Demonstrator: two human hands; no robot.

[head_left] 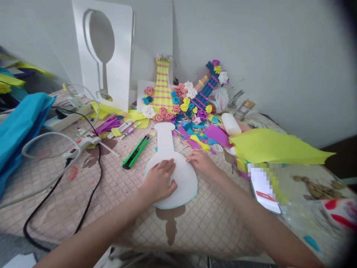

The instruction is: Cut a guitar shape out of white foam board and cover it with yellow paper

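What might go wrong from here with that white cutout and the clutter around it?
The cutter lies near the left hand, which might get nicked; I can't tell whether its blade is out. The right arm passes close beside the phone and might nudge it. The right hand is at the edge of the cutout, so a careless tug might dent it.

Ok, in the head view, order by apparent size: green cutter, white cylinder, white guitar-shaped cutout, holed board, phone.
Largest first:
1. holed board
2. white guitar-shaped cutout
3. phone
4. green cutter and white cylinder, too alike to rank
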